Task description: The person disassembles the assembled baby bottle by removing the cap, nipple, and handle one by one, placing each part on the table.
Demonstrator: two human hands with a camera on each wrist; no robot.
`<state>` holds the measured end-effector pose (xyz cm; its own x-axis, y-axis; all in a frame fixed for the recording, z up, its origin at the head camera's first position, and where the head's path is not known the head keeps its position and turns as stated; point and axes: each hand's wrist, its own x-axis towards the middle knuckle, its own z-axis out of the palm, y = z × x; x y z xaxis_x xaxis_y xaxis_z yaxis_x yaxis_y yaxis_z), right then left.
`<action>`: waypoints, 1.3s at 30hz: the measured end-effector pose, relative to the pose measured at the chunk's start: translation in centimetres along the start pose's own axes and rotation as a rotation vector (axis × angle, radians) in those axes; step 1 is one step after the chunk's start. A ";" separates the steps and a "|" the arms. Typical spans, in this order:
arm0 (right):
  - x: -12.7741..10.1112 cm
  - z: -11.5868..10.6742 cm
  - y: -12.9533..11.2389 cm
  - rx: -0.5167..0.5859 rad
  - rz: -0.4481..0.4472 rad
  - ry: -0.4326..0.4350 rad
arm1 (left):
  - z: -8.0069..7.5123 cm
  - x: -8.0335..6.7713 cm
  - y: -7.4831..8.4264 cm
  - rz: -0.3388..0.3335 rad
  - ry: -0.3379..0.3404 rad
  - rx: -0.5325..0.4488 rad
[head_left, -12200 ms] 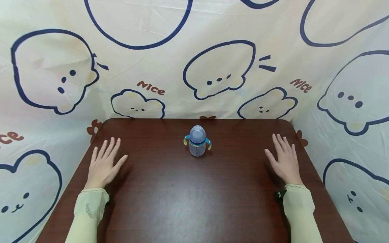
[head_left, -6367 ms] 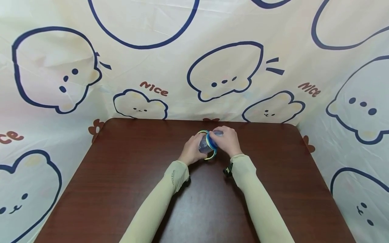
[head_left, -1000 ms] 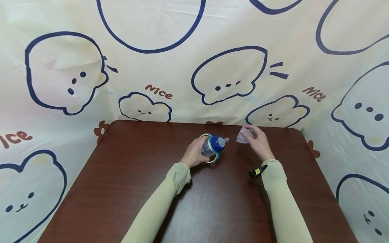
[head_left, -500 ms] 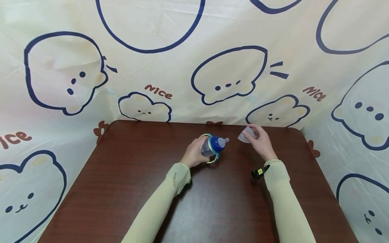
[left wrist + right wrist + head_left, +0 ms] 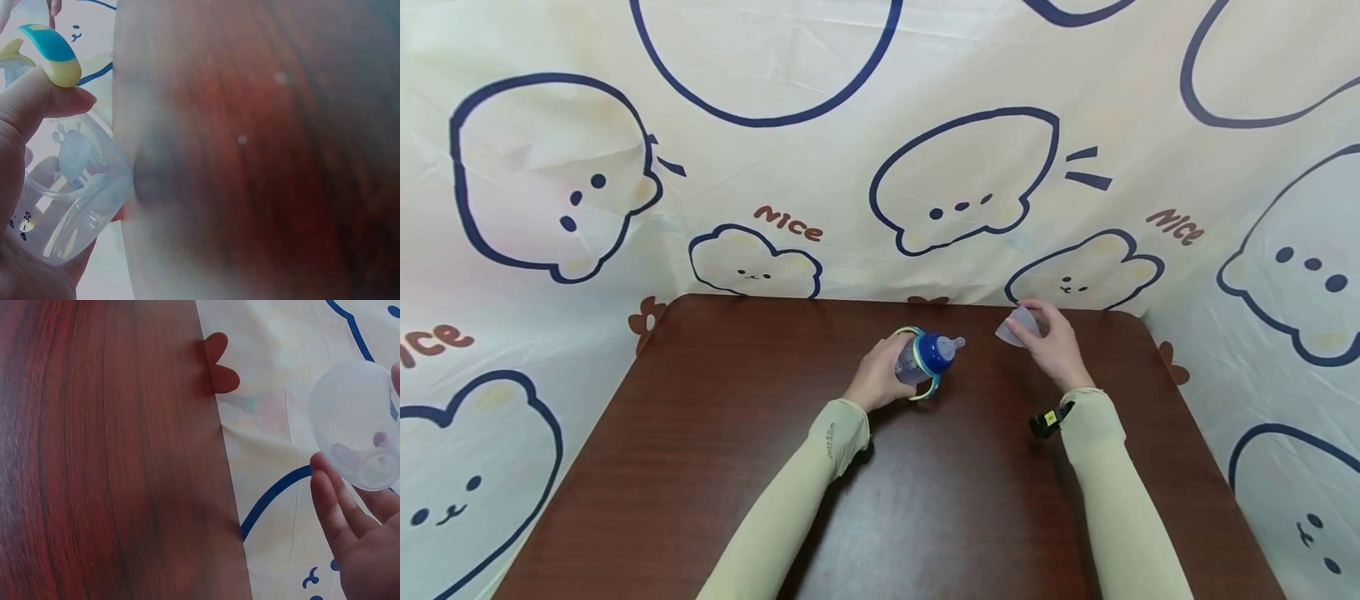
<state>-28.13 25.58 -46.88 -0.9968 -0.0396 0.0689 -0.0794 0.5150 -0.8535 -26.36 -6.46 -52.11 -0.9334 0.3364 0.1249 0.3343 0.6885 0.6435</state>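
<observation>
A clear baby bottle (image 5: 920, 362) with a blue collar, a teat and blue-yellow handles lies tilted to the right in my left hand (image 5: 880, 375), above the middle of the brown table (image 5: 775, 467). The left wrist view shows my fingers curled round the clear bottle body (image 5: 72, 194), thumb against a handle (image 5: 47, 53). My right hand (image 5: 1048, 342) holds the clear dome cap (image 5: 1013, 327) near the table's far right edge, well apart from the bottle. In the right wrist view the cap (image 5: 356, 422) rests against my fingertips (image 5: 331, 500).
A cloth backdrop (image 5: 880, 150) printed with cartoon faces rises behind and beside the table. A small black wrist device (image 5: 1048, 419) sits at my right cuff. Bare dark wood stretches across the table's front half.
My right hand has drifted a little further right and toward the back edge with the cap. The left hand and the bottle have stayed where they were.
</observation>
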 end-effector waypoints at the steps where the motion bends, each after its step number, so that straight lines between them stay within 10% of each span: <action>1: 0.1 0.0 0.0 -0.002 -0.002 0.002 | 0.0 0.0 0.0 0.000 0.004 0.001; 39: 1.3 -1.6 1.6 0.025 0.032 0.156 | -0.2 0.1 -0.1 0.004 -0.008 0.009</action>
<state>-29.55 27.75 -47.37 -0.9866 0.1116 0.1191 -0.0491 0.4926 -0.8689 -26.50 -6.60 -52.03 -0.9309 0.3445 0.1212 0.3392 0.6930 0.6362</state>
